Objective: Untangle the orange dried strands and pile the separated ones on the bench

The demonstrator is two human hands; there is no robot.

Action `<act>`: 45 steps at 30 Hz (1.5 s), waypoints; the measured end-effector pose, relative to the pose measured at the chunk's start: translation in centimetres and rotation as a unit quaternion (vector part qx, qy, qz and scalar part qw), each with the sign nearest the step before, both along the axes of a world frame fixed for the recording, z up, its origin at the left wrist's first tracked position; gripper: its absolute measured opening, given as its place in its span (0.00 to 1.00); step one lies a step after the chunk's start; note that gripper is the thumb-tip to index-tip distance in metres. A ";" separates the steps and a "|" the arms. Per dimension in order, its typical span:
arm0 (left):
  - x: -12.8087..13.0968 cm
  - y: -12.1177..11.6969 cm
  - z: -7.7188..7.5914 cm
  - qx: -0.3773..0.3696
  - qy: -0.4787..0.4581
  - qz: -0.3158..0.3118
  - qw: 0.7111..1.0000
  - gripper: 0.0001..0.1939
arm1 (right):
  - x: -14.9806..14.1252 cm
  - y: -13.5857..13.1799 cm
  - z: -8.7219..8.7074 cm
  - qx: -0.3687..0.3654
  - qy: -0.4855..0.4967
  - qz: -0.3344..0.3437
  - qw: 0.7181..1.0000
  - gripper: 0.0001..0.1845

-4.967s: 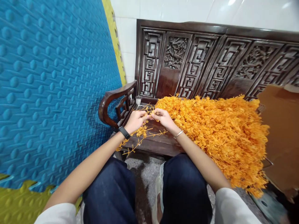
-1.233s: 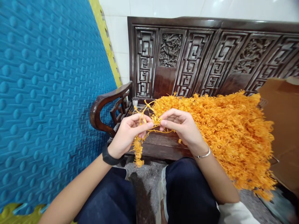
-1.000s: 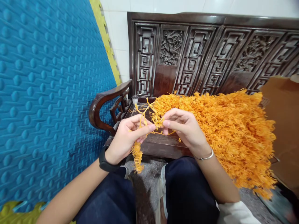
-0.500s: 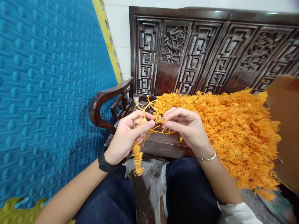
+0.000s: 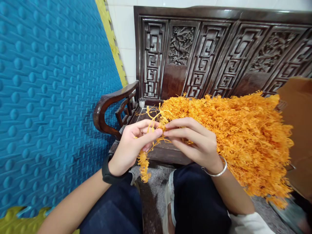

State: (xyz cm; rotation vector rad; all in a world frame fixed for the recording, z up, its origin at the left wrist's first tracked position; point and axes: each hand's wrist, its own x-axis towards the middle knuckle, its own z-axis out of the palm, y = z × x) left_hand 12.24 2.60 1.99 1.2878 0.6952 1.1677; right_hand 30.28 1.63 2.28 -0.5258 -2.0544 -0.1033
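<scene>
My left hand (image 5: 133, 143) pinches an orange artificial plant sprig (image 5: 143, 165) between thumb and fingers. Its thin branching stems stick up above the fingers, and a frilly tuft hangs below the palm. My right hand (image 5: 195, 139) meets the left at the fingertips, closed on a part of the same sprig; the exact spot between the fingers is partly hidden. Just beyond and to the right of my right hand lies a big heap of orange sprigs (image 5: 243, 136) of the same kind.
The heap lies on a dark wooden bench (image 5: 165, 152) with a carved backrest (image 5: 177, 78) and a curved armrest (image 5: 104, 113). By the armrest stands a small clear cup (image 5: 141, 103). A cardboard piece (image 5: 298, 130) is at right, a blue foam mat (image 5: 48, 97) at left.
My right hand has turned, its back now more toward me, and its fingers have closed in on my left fingertips. The upper stems have shifted slightly right. The left hand has barely moved.
</scene>
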 end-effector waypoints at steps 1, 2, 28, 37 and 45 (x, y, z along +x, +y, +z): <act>-0.1 -0.1 0.1 0.000 0.000 0.000 1.000 0.07 | 0.0 0.0 0.0 0.002 0.006 -0.002 1.000 0.12; -0.1 -0.1 0.1 0.000 -0.001 0.000 1.000 0.06 | -0.1 0.0 0.0 0.003 0.014 -0.005 1.000 0.12; -0.9 3.9 -0.6 -0.039 -0.133 -0.003 0.990 0.11 | 2.1 14.5 -9.4 -0.553 0.277 -0.121 0.776 0.09; -1.9 5.3 -1.4 0.007 -0.120 0.014 0.993 0.14 | 1.0 15.5 -12.3 -0.636 0.331 -0.083 0.692 0.10; -2.7 5.6 -1.5 0.058 -0.126 0.047 0.989 0.26 | 0.8 15.2 -13.0 -0.738 0.345 -0.020 0.579 0.24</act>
